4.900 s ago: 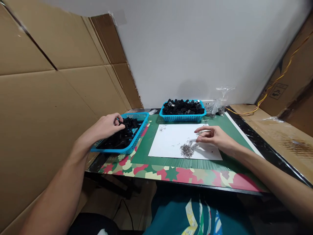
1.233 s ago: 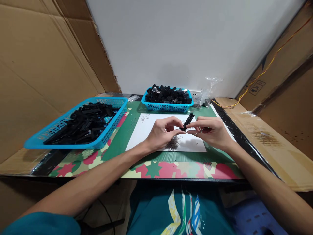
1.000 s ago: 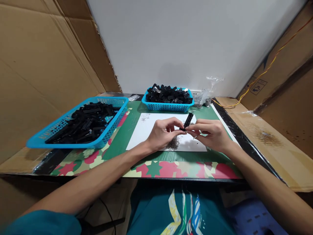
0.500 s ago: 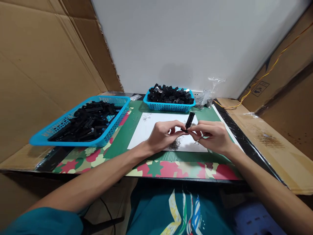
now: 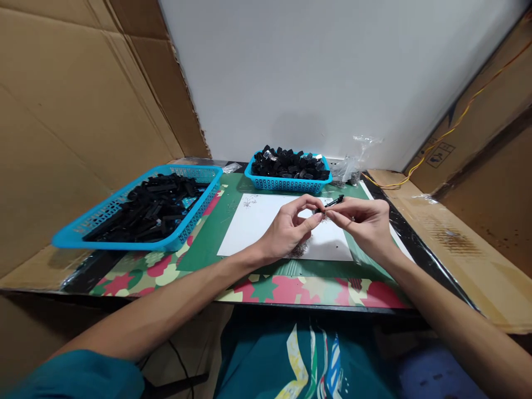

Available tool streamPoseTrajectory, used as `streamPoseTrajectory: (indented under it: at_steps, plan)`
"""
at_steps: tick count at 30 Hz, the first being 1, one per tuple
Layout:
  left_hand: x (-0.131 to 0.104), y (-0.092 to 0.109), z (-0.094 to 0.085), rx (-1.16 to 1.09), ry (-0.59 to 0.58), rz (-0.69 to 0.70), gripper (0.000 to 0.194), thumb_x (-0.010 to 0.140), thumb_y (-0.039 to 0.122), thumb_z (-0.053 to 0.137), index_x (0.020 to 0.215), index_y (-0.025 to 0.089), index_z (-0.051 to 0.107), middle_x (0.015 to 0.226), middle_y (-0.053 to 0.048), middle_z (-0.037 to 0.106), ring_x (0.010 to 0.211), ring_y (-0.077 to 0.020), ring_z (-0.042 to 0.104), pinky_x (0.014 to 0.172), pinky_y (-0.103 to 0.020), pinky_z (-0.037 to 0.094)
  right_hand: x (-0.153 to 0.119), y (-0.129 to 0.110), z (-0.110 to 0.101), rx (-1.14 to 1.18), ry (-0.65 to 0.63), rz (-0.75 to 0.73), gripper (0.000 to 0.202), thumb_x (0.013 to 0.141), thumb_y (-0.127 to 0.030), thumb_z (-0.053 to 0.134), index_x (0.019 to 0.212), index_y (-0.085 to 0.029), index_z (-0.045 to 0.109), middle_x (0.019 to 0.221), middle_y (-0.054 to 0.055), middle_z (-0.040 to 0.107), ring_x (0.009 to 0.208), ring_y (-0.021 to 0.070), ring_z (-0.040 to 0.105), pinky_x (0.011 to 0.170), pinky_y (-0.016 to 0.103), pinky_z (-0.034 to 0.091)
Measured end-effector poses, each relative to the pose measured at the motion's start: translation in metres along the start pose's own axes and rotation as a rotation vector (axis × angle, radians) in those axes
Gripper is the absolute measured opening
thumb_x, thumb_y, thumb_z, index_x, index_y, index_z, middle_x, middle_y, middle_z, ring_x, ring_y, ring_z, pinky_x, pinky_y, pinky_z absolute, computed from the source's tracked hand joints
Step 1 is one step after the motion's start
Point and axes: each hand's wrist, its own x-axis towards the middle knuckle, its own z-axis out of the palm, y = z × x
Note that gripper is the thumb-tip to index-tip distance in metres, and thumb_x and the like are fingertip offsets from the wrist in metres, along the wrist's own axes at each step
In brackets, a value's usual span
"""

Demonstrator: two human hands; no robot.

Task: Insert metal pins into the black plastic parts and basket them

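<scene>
Nearest is the person's teal shirt point(image 5: 266, 354), below the patterned front edge of the bench point(image 5: 266, 289). Just above the bench, the left hand point(image 5: 291, 226) pinches one end of a slim black part point(image 5: 334, 201) between thumb and forefinger; the right hand point(image 5: 368, 221) grips it at the same spot, and the part's other end pokes up, tilted, behind the right fingers. Under the left hand, a heap of tiny metal bits point(image 5: 299, 249) lies on white paper point(image 5: 253, 235), partly hidden. To the left, a large blue basket point(image 5: 172, 243) holds black pieces point(image 5: 149, 208). Beyond the paper stand a smaller blue basket point(image 5: 286, 185) of black blocks point(image 5: 291, 164) and, beside it, clear plastic bags point(image 5: 347, 169), before a pale wall point(image 5: 291, 66).
</scene>
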Motion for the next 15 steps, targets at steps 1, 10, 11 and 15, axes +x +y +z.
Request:
streamPoseTrajectory:
  at_steps: [1,10,11,15]
  plan:
    - [0.0003,-0.0003,0.0012,-0.039,-0.008,-0.015,0.031,0.096,0.047,0.07,0.11,0.021,0.06,0.099,0.0,0.061,0.048,-0.0007,0.044,0.042,-0.017,0.036,0.0,-0.0001,0.0012,0.008,0.011,-0.002,0.009,0.086,-0.029,0.083,0.087,-0.021,0.087,0.058,0.0,0.059,0.054,0.0116,0.042,0.049,0.027,0.032]
    - [0.0033,-0.0102,0.0049,-0.242,-0.075,-0.098,0.039,0.093,0.053,0.074,0.105,0.022,0.054,0.082,0.005,0.051,0.047,-0.0014,0.038,0.039,-0.014,0.026,0.0002,0.0035,0.0044,0.072,0.0,0.088,0.019,0.081,-0.039,0.087,0.082,-0.02,0.087,0.056,0.001,0.062,0.05,0.011,0.041,0.046,0.027,0.033]
    - [0.0029,-0.0103,0.0049,-0.254,-0.074,-0.111,0.039,0.092,0.053,0.074,0.105,0.022,0.055,0.082,0.005,0.051,0.048,-0.0015,0.039,0.038,-0.014,0.024,0.0002,0.0036,0.004,0.077,-0.014,0.093,0.019,0.082,-0.039,0.087,0.083,-0.02,0.087,0.057,0.002,0.064,0.05,0.0109,0.042,0.045,0.027,0.033]
    - [0.0006,-0.0085,0.0044,-0.303,-0.094,-0.164,0.04,0.09,0.051,0.077,0.103,0.023,0.052,0.08,0.006,0.048,0.048,-0.0019,0.036,0.037,-0.013,0.022,0.0012,0.0008,0.0026,0.033,-0.049,0.074,0.022,0.082,-0.041,0.086,0.082,-0.019,0.086,0.059,0.003,0.067,0.048,0.0106,0.045,0.042,0.026,0.033]
